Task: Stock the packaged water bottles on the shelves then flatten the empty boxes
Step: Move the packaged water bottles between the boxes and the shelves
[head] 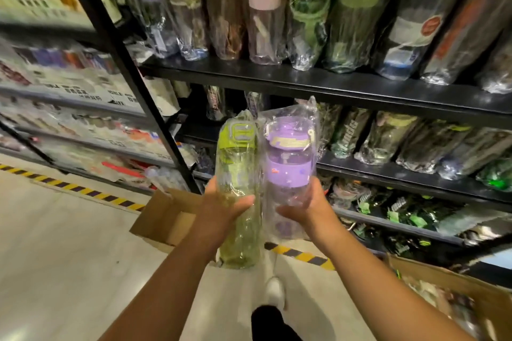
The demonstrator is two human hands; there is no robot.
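My left hand (221,209) grips a tall green water bottle (239,163) wrapped in clear plastic, held upright. My right hand (304,206) grips a purple water bottle (289,158), also in a clear bag, right beside the green one. Both bottles are raised in front of the black shelves (318,83), at the level of the second shelf. An open cardboard box (169,216) lies on the floor below my left hand. Another open box (457,293) with packaged goods sits at the lower right.
The upper shelf carries several wrapped bottles (263,8) standing in a row; lower shelves (415,183) hold more wrapped bottles. A black upright post (133,75) bounds the shelf on the left. Yellow-black floor tape (72,188) runs along the base. My white shoe (275,292) is below.
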